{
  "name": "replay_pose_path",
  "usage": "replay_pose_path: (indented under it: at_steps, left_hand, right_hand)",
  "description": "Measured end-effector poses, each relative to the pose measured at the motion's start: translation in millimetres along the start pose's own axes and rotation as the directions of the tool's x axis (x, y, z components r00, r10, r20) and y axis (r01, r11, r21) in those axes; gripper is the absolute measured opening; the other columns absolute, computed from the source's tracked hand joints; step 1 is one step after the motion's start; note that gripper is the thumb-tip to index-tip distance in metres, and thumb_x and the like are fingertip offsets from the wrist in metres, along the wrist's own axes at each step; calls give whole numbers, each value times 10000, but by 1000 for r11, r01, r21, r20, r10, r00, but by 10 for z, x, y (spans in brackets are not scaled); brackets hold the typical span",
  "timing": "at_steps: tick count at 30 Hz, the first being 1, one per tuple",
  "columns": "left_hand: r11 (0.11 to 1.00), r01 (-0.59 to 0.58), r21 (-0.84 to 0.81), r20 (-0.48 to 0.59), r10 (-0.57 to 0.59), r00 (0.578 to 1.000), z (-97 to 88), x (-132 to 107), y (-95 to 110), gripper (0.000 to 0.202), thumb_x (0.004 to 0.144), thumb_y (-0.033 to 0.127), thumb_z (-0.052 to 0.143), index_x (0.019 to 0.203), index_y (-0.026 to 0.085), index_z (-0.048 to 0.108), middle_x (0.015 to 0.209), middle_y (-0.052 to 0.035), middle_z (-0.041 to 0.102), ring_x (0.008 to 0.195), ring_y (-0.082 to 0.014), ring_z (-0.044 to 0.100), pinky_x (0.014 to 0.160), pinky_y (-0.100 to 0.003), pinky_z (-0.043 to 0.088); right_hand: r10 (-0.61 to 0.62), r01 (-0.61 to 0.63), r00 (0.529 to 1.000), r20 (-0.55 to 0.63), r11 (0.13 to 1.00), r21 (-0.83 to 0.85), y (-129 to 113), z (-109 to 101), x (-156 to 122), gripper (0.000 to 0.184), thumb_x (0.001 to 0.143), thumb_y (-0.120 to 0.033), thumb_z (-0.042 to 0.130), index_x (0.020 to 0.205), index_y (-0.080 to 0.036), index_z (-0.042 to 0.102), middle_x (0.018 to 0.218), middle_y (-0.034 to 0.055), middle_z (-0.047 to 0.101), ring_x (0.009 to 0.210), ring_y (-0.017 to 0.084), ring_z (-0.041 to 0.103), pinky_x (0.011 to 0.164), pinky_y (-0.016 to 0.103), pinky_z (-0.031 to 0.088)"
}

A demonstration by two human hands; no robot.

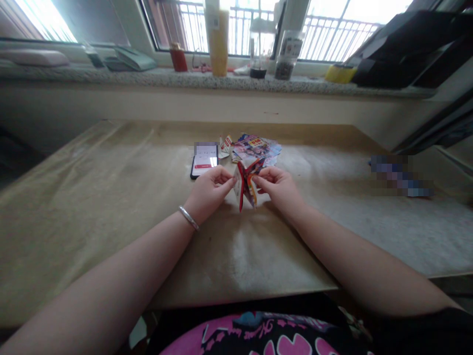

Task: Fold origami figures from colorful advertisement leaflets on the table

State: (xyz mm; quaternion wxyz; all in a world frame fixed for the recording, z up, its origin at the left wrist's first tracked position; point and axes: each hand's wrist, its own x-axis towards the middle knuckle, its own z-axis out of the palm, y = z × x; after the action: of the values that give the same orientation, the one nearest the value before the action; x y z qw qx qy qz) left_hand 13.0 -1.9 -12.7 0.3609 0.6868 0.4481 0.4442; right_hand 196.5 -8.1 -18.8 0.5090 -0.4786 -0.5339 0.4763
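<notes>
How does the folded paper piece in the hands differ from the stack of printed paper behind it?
The folded paper piece is held up between the left hand and right hand; the stack of printed paper lies flat on the table. The piece is creased and stands on edge; the stack looks unfolded. Both are colourfully printed.

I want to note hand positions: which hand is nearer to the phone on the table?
Left. The left hand is just in front of the phone; the right hand is farther right, holding the folded paper.
</notes>
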Motion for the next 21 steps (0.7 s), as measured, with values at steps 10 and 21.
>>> replay_pose_path:
  at_steps: [10, 21]
  left_hand:
    - [959, 193, -207, 51, -186, 981, -100, 81, -48, 271, 694, 380, 672, 800, 151, 572, 791, -30, 677, 680, -140, 618, 592, -243, 480]
    - [968, 222, -120, 124, -207, 970, -159, 108, -109, 312, 741, 380, 642, 951, 150, 624, 854, -58, 691, 731, -168, 644, 596, -259, 494]
  right_hand:
    - [141, -145, 989, 41, 980, 134, -31, -135, 86, 410, 506, -490, 799, 691, -188, 592, 626, -22, 639, 511, 95, 554, 501, 230, 443]
    - [136, -135, 990, 42, 990, -36, -46, -218, 130, 329, 560, -442, 780, 607, -179, 589, 511, -27, 574, 452, 86, 489, 449, 224, 369]
